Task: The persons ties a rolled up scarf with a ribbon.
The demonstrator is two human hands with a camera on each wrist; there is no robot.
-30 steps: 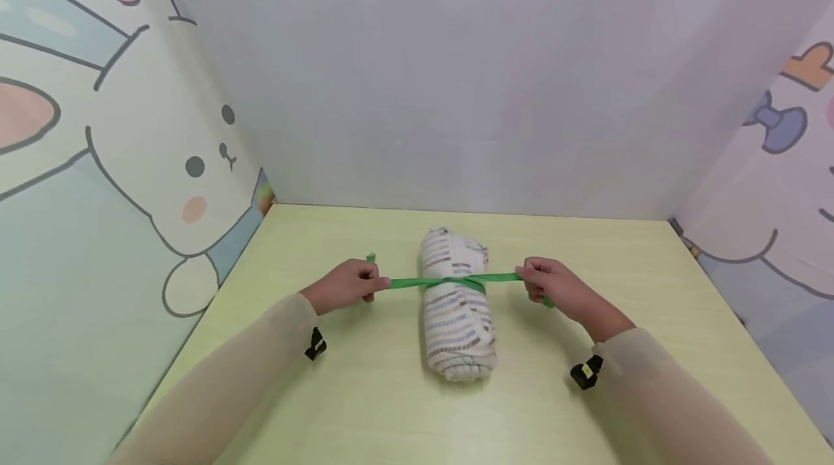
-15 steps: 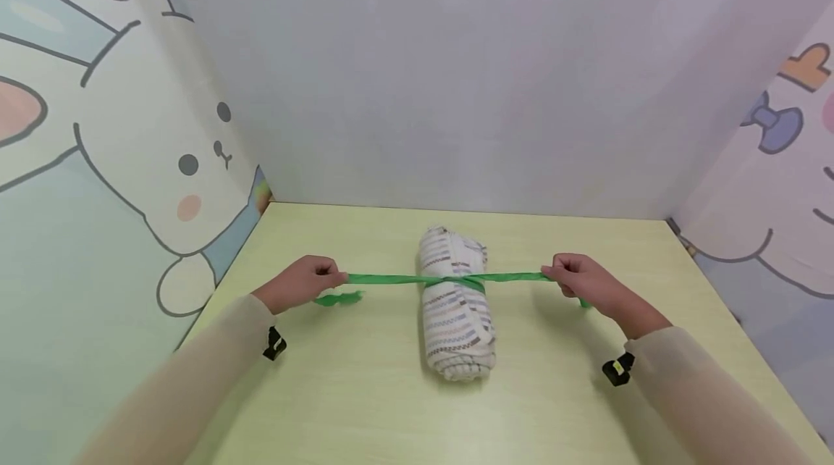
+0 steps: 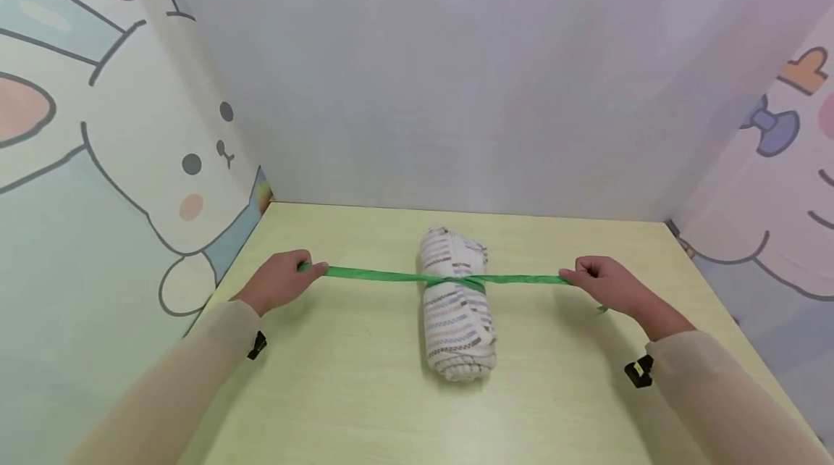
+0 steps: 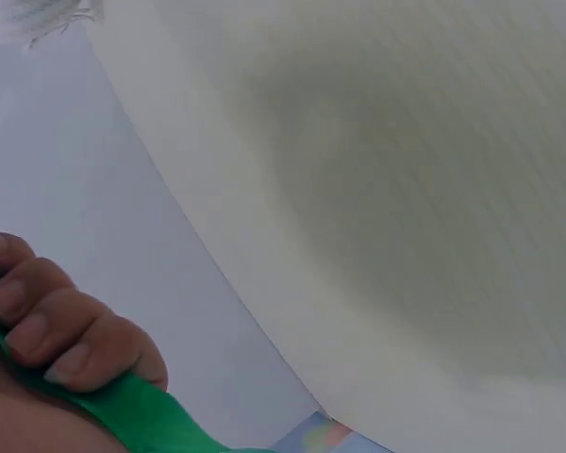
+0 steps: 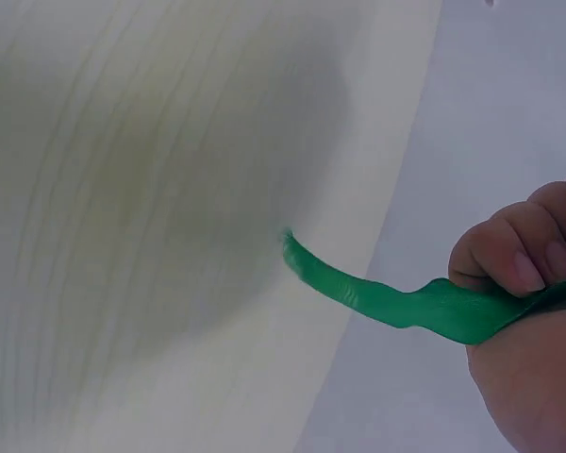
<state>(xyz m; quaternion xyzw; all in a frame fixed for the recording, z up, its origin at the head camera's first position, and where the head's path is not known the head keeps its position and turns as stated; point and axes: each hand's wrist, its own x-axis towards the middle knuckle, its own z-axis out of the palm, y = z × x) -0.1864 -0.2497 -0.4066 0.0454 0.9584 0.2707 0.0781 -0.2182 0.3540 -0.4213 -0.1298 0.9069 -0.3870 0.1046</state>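
A rolled cloth [image 3: 456,327] with striped bands lies lengthwise in the middle of the table. Round its waist runs a green ribbon [image 3: 378,275], crossed on top and stretched straight out to both sides. My left hand [image 3: 279,280] grips one end, its fingers curled over the ribbon [image 4: 137,415] in the left wrist view. On the other side my right hand [image 3: 609,284] pinches the opposite end. A loose tail of ribbon [image 5: 349,293] hangs out past the right fingers in the right wrist view.
The pale yellow table [image 3: 365,407] meets a plain light wall [image 3: 456,88] at the back. Side panels with cartoon animals [image 3: 143,146] stand left and right. A small black device [image 3: 640,371] sits at the right cuff.
Both hands have moved outward, away from the cloth roll, and the held lengths of ribbon have grown longer on each side. The roll has stayed in place.
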